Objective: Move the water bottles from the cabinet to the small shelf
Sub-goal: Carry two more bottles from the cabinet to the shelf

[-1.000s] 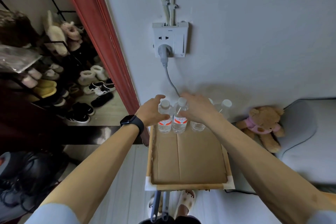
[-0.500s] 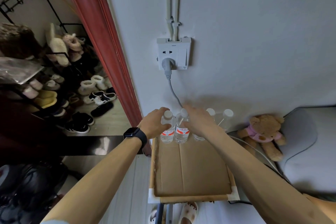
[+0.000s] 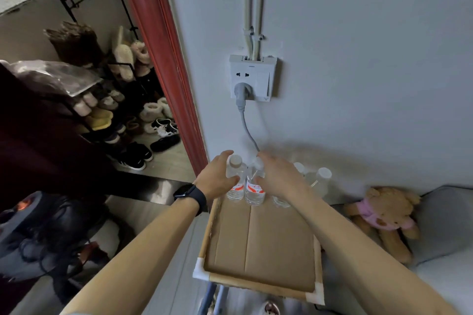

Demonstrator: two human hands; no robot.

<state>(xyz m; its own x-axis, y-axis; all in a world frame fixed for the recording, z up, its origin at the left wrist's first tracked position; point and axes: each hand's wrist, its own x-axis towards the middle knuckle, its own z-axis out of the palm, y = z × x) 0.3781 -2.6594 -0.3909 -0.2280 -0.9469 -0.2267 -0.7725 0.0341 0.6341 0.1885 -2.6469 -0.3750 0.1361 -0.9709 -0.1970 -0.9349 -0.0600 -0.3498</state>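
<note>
Two clear water bottles with red-and-white labels stand side by side at the back left of the small shelf (image 3: pixel 207 233), whose top is lined with cardboard. My left hand (image 3: pixel 216 180) grips the left bottle (image 3: pixel 235 186), thumb across its front and fingers behind it. My right hand (image 3: pixel 279 176) holds the right bottle (image 3: pixel 254 192), thumb on its side and fingers reaching over its blurred cap. Two more bottles stand against the wall to the right: one (image 3: pixel 281 201) mostly hidden behind my right wrist, the other (image 3: pixel 321 181) in plain sight.
A wall socket (image 3: pixel 253 77) with a grey plug and cable hangs right above the bottles. A red door frame (image 3: pixel 163 41) borders the shelf on the left, with a shoe rack (image 3: pixel 110 100) beyond it. A teddy bear (image 3: pixel 384 215) lies on grey bedding at the right.
The view has tilted upward, so the shelf and bottles sit lower in frame. Both hands stay on the same two standing bottles; their fingers look slightly looser.
</note>
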